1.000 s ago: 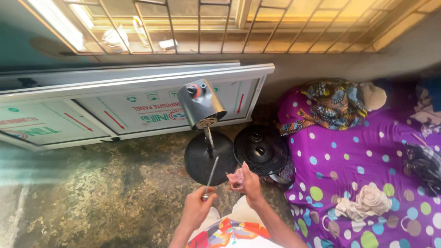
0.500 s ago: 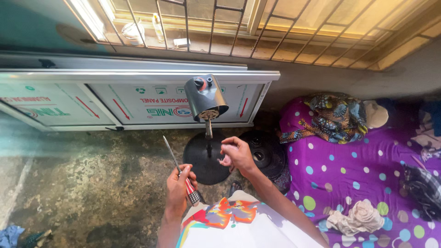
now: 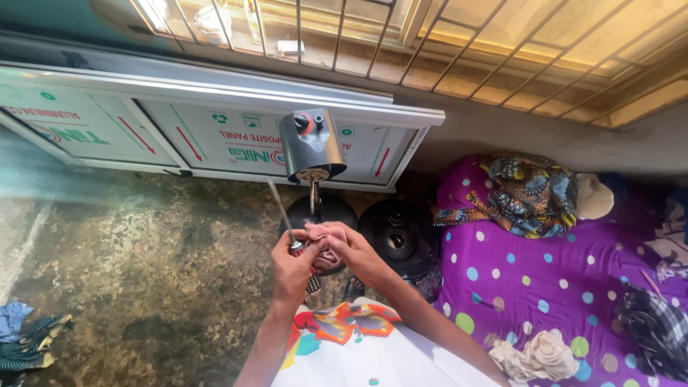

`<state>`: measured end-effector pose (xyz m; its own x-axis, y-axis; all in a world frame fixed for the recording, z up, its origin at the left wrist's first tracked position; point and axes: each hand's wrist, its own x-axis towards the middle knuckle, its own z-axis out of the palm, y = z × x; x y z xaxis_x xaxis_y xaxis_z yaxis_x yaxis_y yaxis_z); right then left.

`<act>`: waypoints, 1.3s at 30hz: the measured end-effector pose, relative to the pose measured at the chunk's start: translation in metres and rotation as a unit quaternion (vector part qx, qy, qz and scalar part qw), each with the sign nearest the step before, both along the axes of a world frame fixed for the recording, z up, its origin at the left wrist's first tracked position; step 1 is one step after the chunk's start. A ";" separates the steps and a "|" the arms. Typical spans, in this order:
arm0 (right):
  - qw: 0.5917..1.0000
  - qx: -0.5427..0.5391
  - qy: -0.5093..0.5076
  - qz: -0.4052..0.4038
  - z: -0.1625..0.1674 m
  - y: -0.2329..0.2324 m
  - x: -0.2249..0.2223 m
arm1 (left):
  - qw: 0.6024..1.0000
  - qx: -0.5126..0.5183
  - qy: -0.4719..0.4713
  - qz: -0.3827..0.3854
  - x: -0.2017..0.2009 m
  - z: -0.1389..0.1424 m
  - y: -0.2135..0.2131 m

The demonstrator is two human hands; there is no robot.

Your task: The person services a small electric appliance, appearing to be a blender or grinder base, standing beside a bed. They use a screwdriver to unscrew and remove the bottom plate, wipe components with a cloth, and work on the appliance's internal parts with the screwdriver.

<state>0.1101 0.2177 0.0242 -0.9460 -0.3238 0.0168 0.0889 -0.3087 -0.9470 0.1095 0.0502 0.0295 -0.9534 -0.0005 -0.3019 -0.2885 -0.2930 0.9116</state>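
Two hands: both meet at the centre of the frame, just below the metal post of a fan stand.
Left hand (image 3: pixel 290 269): clenched around the handle of a screwdriver (image 3: pixel 284 218), whose thin metal shaft slants up and to the left from the fist.
Right hand (image 3: pixel 355 251): fingers curled over a small pink cloth (image 3: pixel 324 240), pinching it against the left hand; cloth and screwdriver handle touch.
Fan stand: a grey metal housing (image 3: pixel 309 145) with a red knob on top sits at upper centre, on a thin upright post (image 3: pixel 314 199) that rises from a round black base (image 3: pixel 326 211), partly hidden by the hands.
Round black part (image 3: pixel 398 236): lies flat on the floor just right of the base, beside the purple sheet.
Panels (image 3: pixel 208 129): white framed panels with red arrows lean along the wall across the upper left.
Window grille (image 3: pixel 430 43): metal bars run along the top of the frame.
Purple sheet (image 3: pixel 545 287): polka-dotted, fills the right side; a patterned bundle of fabric (image 3: pixel 527 190) lies at its upper end, a pale crumpled cloth (image 3: pixel 537 355) at lower right.
Floor (image 3: pixel 129 272): mottled stone, lower left, with blue rags (image 3: pixel 25 333) at the far left edge.
Clothing (image 3: pixel 351 344): white with bright orange and teal print, bottom centre.
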 end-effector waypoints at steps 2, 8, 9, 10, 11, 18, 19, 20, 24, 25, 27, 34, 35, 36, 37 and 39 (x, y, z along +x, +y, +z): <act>0.990 -0.049 -0.126 -0.025 -0.005 0.007 -0.002 | 0.999 0.017 0.035 0.005 -0.010 -0.001 -0.003; 0.951 0.002 -0.046 -0.305 0.008 0.026 -0.045 | 0.997 -0.046 -0.008 0.054 -0.061 0.009 -0.016; 0.943 0.043 0.001 -0.331 0.016 0.028 -0.057 | 0.995 -0.072 -0.012 0.063 -0.075 0.012 -0.019; 0.930 0.086 0.046 -0.355 0.026 0.032 -0.065 | 0.993 -0.099 0.012 0.069 -0.088 0.014 -0.020; 0.934 0.071 0.083 -0.339 0.034 0.028 -0.076 | 0.989 -0.126 0.036 0.073 -0.102 0.014 -0.021; 0.735 0.548 0.361 -0.171 0.056 -0.018 -0.145 | 0.891 -0.366 0.253 0.085 -0.187 -0.009 -0.001; 0.704 0.568 0.382 -0.190 0.051 -0.025 -0.143 | 0.901 -0.371 0.212 0.077 -0.191 -0.015 -0.001; 0.671 0.586 0.402 -0.210 0.046 -0.028 -0.142 | 0.908 -0.376 0.172 0.066 -0.192 -0.020 0.002; 0.712 0.577 0.325 -0.234 0.033 -0.024 -0.143 | 0.942 -0.330 0.056 0.022 -0.202 -0.029 0.001; 0.706 0.590 0.308 -0.242 0.032 -0.022 -0.145 | 0.942 -0.331 0.049 0.010 -0.203 -0.029 0.000; 0.707 0.603 0.267 -0.256 0.033 -0.019 -0.149 | 0.941 -0.335 0.036 -0.016 -0.204 -0.029 0.000; 0.735 0.628 0.103 -0.234 0.053 -0.011 -0.163 | 0.950 -0.307 0.041 -0.034 -0.209 -0.030 0.008; 0.731 0.630 0.124 -0.232 0.054 -0.012 -0.164 | 0.953 -0.297 0.049 -0.033 -0.209 -0.032 0.007; 0.725 0.635 0.145 -0.222 0.056 -0.013 -0.163 | 0.956 -0.287 0.058 -0.034 -0.209 -0.034 0.007; 0.719 0.640 0.166 -0.213 0.057 -0.015 -0.163 | 0.956 -0.287 0.058 -0.036 -0.209 -0.036 0.007; 0.713 0.641 0.194 -0.207 0.057 -0.018 -0.163 | 0.956 -0.286 0.054 -0.035 -0.208 -0.040 0.006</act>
<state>-0.0527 0.1993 0.0810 -0.9700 -0.0028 0.2432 -0.1036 0.9095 -0.4026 -0.0990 0.0565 -0.0100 -0.9827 -0.0715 -0.1707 -0.1840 0.2783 0.9427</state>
